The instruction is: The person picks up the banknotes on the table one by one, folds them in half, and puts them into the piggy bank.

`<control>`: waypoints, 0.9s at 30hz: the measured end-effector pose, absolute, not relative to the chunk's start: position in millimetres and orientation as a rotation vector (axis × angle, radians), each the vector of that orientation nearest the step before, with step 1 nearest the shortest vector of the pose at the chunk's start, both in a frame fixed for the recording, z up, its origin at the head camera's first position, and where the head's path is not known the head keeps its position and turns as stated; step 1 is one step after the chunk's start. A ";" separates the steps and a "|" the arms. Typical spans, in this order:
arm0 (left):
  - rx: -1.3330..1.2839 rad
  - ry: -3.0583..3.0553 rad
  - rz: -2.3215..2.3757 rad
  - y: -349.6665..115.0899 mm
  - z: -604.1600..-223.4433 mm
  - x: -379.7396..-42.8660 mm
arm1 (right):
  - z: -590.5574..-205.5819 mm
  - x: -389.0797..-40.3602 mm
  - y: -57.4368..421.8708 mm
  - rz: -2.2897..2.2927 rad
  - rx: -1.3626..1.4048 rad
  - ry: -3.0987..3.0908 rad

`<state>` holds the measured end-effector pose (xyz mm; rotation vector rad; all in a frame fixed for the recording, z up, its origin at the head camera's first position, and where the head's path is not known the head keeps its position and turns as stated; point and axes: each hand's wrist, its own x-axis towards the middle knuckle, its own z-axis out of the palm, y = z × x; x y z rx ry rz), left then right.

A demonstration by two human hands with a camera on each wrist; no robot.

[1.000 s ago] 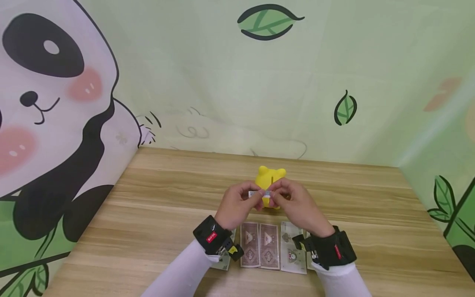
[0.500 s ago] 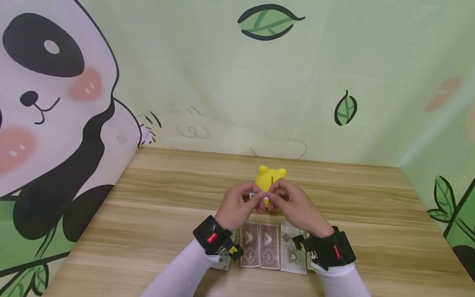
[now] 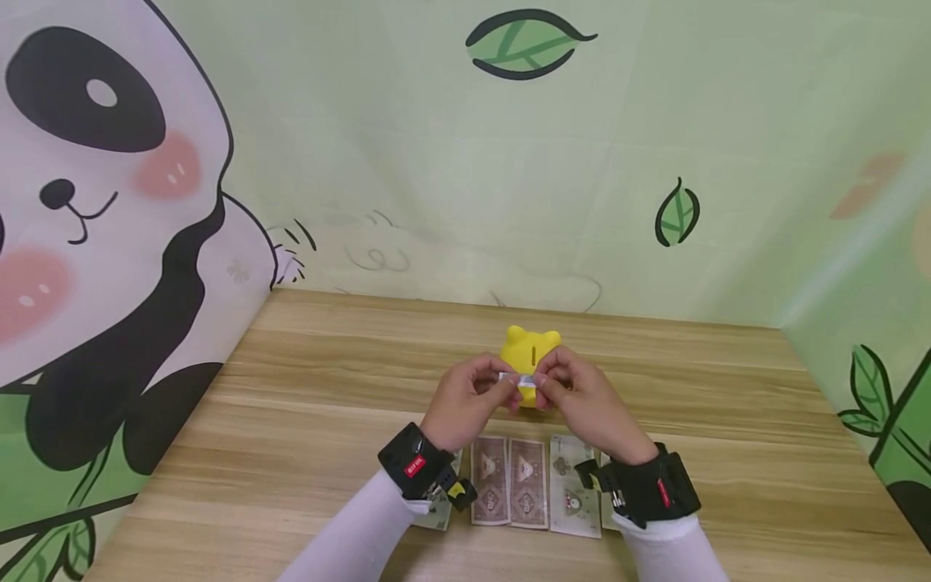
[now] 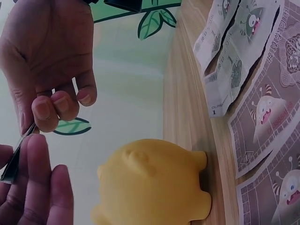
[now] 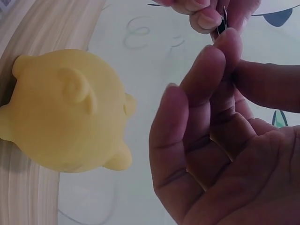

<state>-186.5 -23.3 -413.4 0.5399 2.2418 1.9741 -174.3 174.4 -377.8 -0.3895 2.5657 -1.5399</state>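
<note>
In the head view, my left hand (image 3: 465, 402) and my right hand (image 3: 587, 402) meet over the table, pinching a narrow folded banknote (image 3: 527, 381) between fingertips and thumbs. The left wrist view shows that folded banknote (image 4: 15, 161) edge-on, its left part within my left fingers and its other end at my right fingertips. Just behind the hands stands a yellow piggy bank (image 3: 518, 349), a dark slot in its top. Its lower part is partly covered by the hands. The right wrist view has the piggy bank (image 5: 70, 117) to the left of the right hand, apart from it.
Toy banknotes lie in a row nearer the person: two brown ones (image 3: 490, 485) side by side and a pale one (image 3: 575, 493) to their right. Others at both ends are partly hidden under the wrists. A printed panda backdrop (image 3: 407, 162) rises behind the wooden table (image 3: 327, 356).
The hands came closer together, then my right hand shifted slightly right, showing more of the folded banknote between them. My left hand, the piggy bank and the laid-out notes look unmoved.
</note>
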 end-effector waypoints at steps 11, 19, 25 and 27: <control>0.571 2.331 1.948 -25.3 -413.4 -186.1 | -379.8 -175.6 174.2 -1.509 -0.438 2.581; 0.592 2.341 1.901 -23.7 -413.1 -185.6 | -380.9 -175.6 173.8 -1.492 -0.452 2.628; 0.601 2.284 1.931 -22.6 -414.3 -186.6 | -380.7 -175.6 175.3 -1.491 -0.442 2.645; 0.591 2.274 1.954 -22.6 -414.4 -186.6 | -380.4 -175.8 175.7 -1.499 -0.437 2.648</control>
